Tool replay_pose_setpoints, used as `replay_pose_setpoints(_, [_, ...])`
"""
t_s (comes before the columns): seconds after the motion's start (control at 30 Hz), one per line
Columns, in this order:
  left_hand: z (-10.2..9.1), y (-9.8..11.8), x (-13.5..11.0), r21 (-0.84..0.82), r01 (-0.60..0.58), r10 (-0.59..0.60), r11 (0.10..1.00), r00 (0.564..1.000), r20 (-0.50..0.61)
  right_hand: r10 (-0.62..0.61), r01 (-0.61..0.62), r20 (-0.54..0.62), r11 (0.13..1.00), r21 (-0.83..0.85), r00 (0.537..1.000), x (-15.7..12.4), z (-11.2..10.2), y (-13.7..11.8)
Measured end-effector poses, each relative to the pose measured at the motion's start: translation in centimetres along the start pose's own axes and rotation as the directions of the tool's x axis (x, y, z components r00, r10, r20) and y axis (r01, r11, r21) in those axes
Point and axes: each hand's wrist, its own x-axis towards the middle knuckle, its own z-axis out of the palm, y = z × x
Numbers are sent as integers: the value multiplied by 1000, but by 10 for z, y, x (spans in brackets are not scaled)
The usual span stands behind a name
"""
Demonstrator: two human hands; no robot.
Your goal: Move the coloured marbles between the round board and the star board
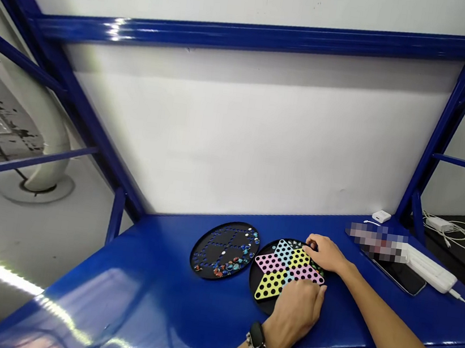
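A round black Chinese checkers board with a star of yellow, pink and blue dotted points lies on the blue bench. My left hand, with a dark wristband and beaded bracelet, rests on the board's near right part and hides that area. My right hand lies over the far right edge of the same board, fingers curled downward. Whether those fingers hold a marble is hidden. To the left sits a second round black board, with several coloured glass marbles along its rim.
A phone and a white power strip lie to the right, with a white adapter behind them. Blue steel frame bars cross a white wall. The bench's front edge runs below my hands.
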Motion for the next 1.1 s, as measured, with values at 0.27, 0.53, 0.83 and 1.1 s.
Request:
replay_pose_setpoints(0.27, [-76,-100,-9,-115,382,-393,917,914,-100,-3,3,10,1000,9,1000,-1,1,2])
replay_pose_setpoints(0.53, [-100,-211,-58,54,620,-618,783,785,-38,-6,6,15,1000,2,1000,-2,1,1])
replay_pose_setpoints(0.83, [-113,-194,-56,-111,554,-558,825,830,-3,7,-7,16,1000,-1,1000,-1,1,-1])
replay_pose_setpoints(1.1, [-56,-50,-43,-270,17,-6,963,999,40,-8,8,-5,1000,-9,1000,0,3,-2])
